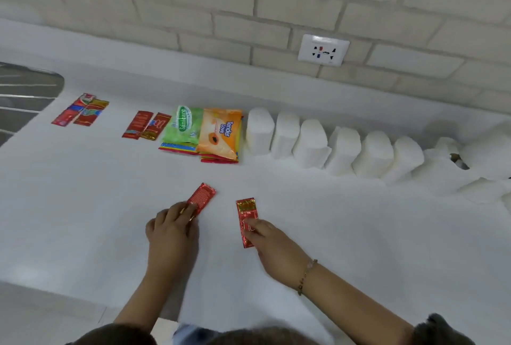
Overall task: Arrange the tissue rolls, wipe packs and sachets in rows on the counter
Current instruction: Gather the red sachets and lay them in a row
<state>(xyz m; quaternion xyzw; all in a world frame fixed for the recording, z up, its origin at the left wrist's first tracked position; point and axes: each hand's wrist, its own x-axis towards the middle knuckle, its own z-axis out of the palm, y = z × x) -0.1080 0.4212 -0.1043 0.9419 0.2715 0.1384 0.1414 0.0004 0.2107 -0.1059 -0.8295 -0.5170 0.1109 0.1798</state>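
Observation:
On the white counter [345,234] my left hand [172,230] grips the near end of a red sachet [203,195] lying flat. My right hand [272,243] pinches a second red sachet [247,213] just to its right. Farther back, a pair of red sachets [146,125] lies next to a green wipe pack [184,125] and an orange wipe pack [221,133], each on top of other packs. Another group of sachets [81,109] sits at the far left. A row of several white tissue rolls [343,149] runs to the right along the wall.
A metal sink drainboard [25,96] sits at the left edge. A wall socket [323,50] is set in the brick wall above the tissue rolls. The counter's front edge runs low at the left near my body.

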